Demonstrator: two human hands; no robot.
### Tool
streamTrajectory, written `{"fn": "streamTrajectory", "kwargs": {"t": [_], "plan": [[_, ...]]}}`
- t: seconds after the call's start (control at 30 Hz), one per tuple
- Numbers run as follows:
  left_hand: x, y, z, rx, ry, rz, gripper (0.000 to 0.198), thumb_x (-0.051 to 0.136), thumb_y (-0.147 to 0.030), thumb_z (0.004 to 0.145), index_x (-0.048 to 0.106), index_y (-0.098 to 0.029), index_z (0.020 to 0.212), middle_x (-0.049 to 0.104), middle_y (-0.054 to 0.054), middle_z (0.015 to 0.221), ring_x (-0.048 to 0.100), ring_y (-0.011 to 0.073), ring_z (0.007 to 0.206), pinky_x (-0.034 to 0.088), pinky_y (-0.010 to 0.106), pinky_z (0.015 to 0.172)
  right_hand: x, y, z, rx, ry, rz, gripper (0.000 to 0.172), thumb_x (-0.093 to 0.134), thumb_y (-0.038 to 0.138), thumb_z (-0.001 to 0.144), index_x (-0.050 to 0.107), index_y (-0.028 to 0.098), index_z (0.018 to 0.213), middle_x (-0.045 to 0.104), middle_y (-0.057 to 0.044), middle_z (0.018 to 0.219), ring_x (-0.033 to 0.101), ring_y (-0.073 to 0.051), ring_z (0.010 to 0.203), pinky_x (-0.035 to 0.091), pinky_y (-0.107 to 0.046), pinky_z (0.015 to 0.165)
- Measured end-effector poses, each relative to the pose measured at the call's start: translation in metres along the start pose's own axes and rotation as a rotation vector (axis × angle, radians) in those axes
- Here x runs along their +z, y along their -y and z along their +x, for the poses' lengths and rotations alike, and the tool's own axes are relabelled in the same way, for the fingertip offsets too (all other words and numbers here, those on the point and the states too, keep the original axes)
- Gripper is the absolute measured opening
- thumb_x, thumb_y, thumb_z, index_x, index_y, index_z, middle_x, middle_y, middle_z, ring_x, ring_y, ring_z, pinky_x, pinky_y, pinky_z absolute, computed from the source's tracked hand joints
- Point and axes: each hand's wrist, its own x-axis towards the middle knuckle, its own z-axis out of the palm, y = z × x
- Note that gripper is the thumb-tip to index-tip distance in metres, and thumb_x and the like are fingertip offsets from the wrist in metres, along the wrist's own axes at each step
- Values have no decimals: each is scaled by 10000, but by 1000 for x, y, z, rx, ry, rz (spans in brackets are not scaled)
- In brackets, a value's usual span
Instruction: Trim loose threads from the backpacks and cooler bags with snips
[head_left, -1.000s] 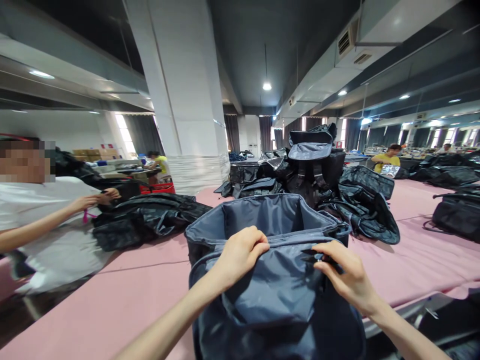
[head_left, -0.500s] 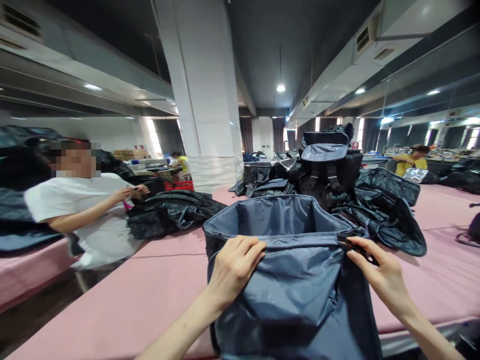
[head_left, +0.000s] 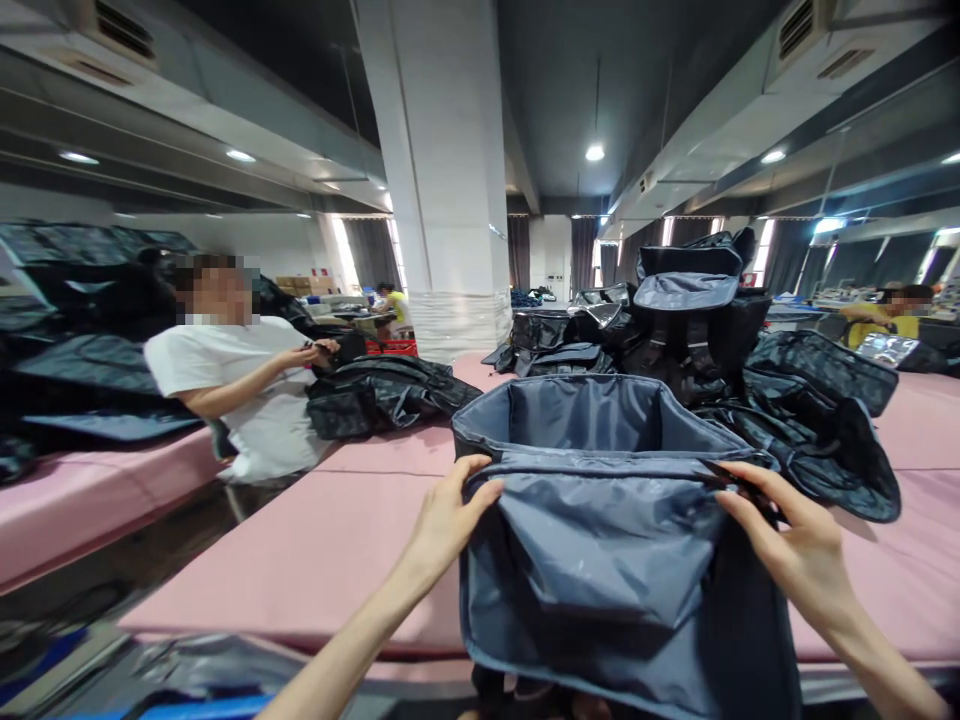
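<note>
An open bag (head_left: 615, 560) with a shiny blue-grey lining stands in front of me, its front flap hanging down towards me. My left hand (head_left: 454, 505) pinches the left end of the bag's front rim between thumb and fingers. At the right end of that rim, my right hand (head_left: 787, 525) is closed on a small black pointed tool (head_left: 724, 471) that looks like thread snips. Its tip lies against the seam, and the fingers hide most of it.
The bag rests on a pink-covered table (head_left: 360, 540). Behind it are several dark bags (head_left: 817, 420) in a heap. A person in a white shirt (head_left: 240, 390) works at the left beside another dark bag (head_left: 382, 395). A white pillar (head_left: 450, 200) rises beyond the table.
My left hand has moved from the rim's middle to its left corner. The right hand stays at the right corner. The view has swung left, and the bag appears further right.
</note>
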Motion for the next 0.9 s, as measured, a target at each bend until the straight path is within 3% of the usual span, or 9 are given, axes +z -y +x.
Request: {"fn": "streamTrajectory", "kwargs": {"t": [0.1,0.2,0.4,0.77,0.9], "plan": [[13,-9,8,-45,-12,-24,376,570,-429,684,521,-166,949,633,71,965,598,225,918,467,361,830,15,31,12,-229,58,-11,194,556,291,819,603,234,998,654,-58,955,605,-204,864,478,-332,750],[12,-9,11,-21,6,-32,340,582,-394,672,502,-168,914,619,65,946,591,221,907,461,358,824,32,57,24,-435,34,-142,165,564,204,816,628,236,964,664,-41,873,583,-174,767,445,-311,692],[4,-9,7,-35,9,-36,308,601,-346,664,499,-182,904,624,52,936,599,218,898,457,355,819,63,74,39,-732,110,-349,207,506,111,831,649,235,913,681,-10,825,541,-138,720,363,-298,662],[7,-10,6,-39,-3,-54,276,610,-323,664,504,-188,880,632,46,913,608,219,895,473,342,793,67,76,40,-821,150,-399,243,466,95,850,638,231,955,685,-5,874,538,-135,740,356,-307,670],[6,-9,7,-14,26,-56,277,598,-331,681,513,-185,901,636,43,920,610,215,896,475,346,811,72,78,43,-714,181,-233,156,515,133,842,631,221,897,674,-5,810,533,-144,701,377,-305,639]]}}
